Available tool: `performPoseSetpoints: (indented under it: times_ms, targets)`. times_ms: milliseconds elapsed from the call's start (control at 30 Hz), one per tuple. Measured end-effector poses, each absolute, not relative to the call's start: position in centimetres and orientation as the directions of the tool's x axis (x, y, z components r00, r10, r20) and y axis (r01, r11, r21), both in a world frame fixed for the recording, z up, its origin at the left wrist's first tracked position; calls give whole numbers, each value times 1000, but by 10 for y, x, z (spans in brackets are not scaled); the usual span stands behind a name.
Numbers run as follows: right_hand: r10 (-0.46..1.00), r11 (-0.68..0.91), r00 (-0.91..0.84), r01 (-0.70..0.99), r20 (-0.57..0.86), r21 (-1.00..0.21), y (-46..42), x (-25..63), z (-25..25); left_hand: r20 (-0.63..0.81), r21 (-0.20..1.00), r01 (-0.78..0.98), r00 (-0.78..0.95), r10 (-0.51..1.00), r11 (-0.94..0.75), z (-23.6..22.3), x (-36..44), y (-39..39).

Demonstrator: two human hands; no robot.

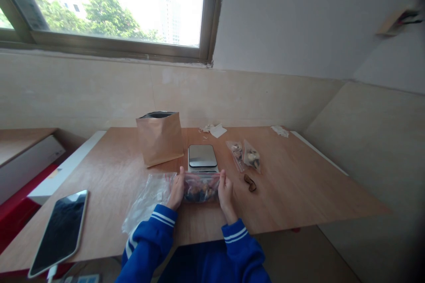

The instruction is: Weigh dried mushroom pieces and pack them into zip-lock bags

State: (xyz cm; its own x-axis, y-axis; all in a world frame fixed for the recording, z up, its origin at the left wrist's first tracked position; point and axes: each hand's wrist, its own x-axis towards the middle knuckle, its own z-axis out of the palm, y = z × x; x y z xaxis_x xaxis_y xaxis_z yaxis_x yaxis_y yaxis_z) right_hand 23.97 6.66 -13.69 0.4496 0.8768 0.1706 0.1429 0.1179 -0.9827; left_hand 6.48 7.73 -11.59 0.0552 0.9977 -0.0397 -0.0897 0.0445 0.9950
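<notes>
Between my two hands is a clear zip bag [201, 189] filled with dark and reddish-brown dried pieces. My left hand [177, 189] grips its left end and my right hand [226, 190] grips its right end, both thumbs up near the red zip strip. Just beyond the bag stands a small digital scale [202, 155] with a bare silver plate; the bag hides part of its front. Empty clear plastic bags [149, 201] lie flat beside my left hand. Right of my right hand, a dark brown curled piece [250, 183] rests on the wooden table [285, 194].
An open brown kraft pouch [160, 139] stands upright at the back left. Two small filled zip bags [252, 157] lie right of the scale. White paper scraps [217, 130] and a crumpled tissue [280, 131] sit by the wall. A tablet [61, 230] with a cable lies at the left edge.
</notes>
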Motion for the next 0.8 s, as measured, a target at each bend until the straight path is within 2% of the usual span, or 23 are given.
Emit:
performPoseSetpoints:
  times_ms: [133, 233, 433, 533, 700, 800]
  targets:
    - [824, 68, 553, 115, 121, -991, 67, 252, -137, -55, 985, -158, 80, 995, 67, -114, 63, 78]
    - [737, 72, 662, 126, 138, -989, 73, 281, -131, -7, 982, -190, 44, 999, 15, -112, 62, 80]
    - [596, 115, 798, 25, 90, -993, 100, 364, -87, 14, 989, -148, 80, 997, -2, -112, 62, 80]
    - [578, 124, 813, -9, 65, -992, 114, 401, -65, 14, 991, -132, 91, 996, -2, -112, 62, 80]
    - [599, 16, 801, 3, 12, -1000, 127, 450, -57, 7, 990, -138, 84, 996, 5, -111, 63, 80]
    - [591, 3, 806, 55, 46, -998, 133, 471, -57, 4, 992, -130, 85, 996, 8, -111, 64, 80]
